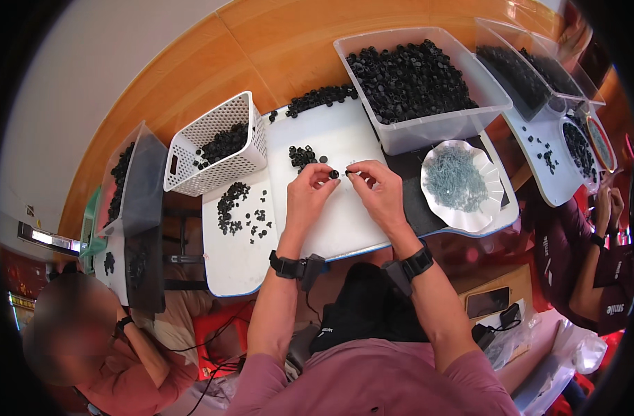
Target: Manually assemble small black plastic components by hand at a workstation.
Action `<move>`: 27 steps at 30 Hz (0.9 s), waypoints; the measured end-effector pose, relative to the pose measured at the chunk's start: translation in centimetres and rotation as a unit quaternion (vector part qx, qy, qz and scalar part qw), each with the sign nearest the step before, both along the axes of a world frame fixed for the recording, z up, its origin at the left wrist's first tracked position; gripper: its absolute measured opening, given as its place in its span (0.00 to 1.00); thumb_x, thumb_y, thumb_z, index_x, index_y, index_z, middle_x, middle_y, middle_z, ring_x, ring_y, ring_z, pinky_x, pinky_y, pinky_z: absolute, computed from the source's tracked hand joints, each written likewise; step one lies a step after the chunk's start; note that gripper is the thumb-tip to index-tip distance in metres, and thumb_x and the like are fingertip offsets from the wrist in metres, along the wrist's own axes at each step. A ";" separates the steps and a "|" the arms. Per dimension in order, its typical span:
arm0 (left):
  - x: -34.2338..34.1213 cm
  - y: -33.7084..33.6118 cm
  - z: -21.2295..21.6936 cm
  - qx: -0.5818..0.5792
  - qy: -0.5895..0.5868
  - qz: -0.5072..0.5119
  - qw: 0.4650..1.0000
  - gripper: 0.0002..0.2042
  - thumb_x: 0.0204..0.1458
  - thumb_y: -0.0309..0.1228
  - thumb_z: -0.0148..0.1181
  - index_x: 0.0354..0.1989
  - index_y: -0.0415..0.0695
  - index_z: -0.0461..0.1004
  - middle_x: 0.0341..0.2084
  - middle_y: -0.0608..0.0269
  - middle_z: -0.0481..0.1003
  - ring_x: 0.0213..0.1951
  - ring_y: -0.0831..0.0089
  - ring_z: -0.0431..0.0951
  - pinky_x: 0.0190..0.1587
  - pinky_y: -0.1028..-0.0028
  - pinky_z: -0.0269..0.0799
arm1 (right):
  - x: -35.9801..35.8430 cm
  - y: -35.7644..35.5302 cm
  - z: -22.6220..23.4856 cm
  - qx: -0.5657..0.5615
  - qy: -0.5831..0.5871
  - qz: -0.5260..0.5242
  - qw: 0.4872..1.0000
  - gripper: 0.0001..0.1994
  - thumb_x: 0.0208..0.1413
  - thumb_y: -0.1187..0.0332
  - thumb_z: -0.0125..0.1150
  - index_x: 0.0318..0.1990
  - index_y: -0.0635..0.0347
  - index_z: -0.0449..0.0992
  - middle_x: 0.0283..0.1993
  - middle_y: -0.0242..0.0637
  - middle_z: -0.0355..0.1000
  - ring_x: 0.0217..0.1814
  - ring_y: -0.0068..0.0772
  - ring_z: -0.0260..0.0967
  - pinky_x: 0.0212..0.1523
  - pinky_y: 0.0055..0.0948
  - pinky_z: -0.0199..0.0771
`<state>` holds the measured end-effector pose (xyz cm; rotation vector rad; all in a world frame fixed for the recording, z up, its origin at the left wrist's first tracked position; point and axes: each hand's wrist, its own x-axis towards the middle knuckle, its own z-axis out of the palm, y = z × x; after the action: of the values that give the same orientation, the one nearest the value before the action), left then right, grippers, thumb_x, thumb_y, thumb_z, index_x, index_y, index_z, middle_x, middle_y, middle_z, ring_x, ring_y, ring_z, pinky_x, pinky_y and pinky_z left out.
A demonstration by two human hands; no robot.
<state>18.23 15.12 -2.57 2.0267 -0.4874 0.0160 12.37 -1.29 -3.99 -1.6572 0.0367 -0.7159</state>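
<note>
Over the white tabletop [317,239], my left hand [308,195] pinches a small black round part [334,174] between thumb and fingertips. My right hand [378,193] is closed close beside it, holding a smaller black piece [349,172] whose exact shape I cannot make out. The two parts are a short gap apart. Just beyond my left fingers lies a small pile of black ring-like parts [301,158]. Many tiny black pieces [228,208] are scattered on the left part of the table. To the right of my right hand stands a white scalloped dish [496,187] of thin grey-blue pins [457,177].
A large translucent bin [428,132] full of black parts stands at the back right, and a white perforated basket [213,170] at the back left. More black parts [324,98] line the far edge. One co-worker [133,360] sits left, another [587,277] right.
</note>
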 end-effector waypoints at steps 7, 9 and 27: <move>-1.1 0.1 -2.3 -0.162 0.113 -0.007 0.980 0.13 0.56 0.22 0.70 0.48 0.37 0.77 0.36 0.61 0.84 0.39 0.81 0.82 0.41 0.79 0.77 | -0.2 0.1 0.3 -0.062 -0.015 0.019 0.998 0.07 0.55 0.76 0.68 0.41 0.60 0.85 0.38 0.37 0.82 0.30 0.26 0.76 0.27 0.25 0.70; -1.2 0.1 -2.3 -0.175 0.112 -0.010 0.978 0.13 0.56 0.22 0.70 0.48 0.36 0.77 0.37 0.61 0.84 0.39 0.81 0.82 0.41 0.79 0.77 | -0.3 0.2 0.3 -0.068 -0.019 0.022 0.997 0.07 0.55 0.77 0.68 0.41 0.60 0.84 0.38 0.37 0.81 0.30 0.28 0.77 0.28 0.26 0.71; -1.8 0.2 -1.2 -0.071 0.080 0.009 0.994 0.16 0.56 0.25 0.72 0.52 0.39 0.78 0.35 0.63 0.85 0.37 0.83 0.81 0.40 0.80 0.75 | -0.3 0.3 0.1 -0.110 0.032 0.039 0.993 0.07 0.54 0.76 0.70 0.40 0.61 0.85 0.36 0.39 0.82 0.32 0.34 0.78 0.32 0.29 0.75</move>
<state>16.38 15.31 -3.78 1.8754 -0.3573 -0.0982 12.06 -0.96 -3.87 -1.8813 -0.0633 -0.6255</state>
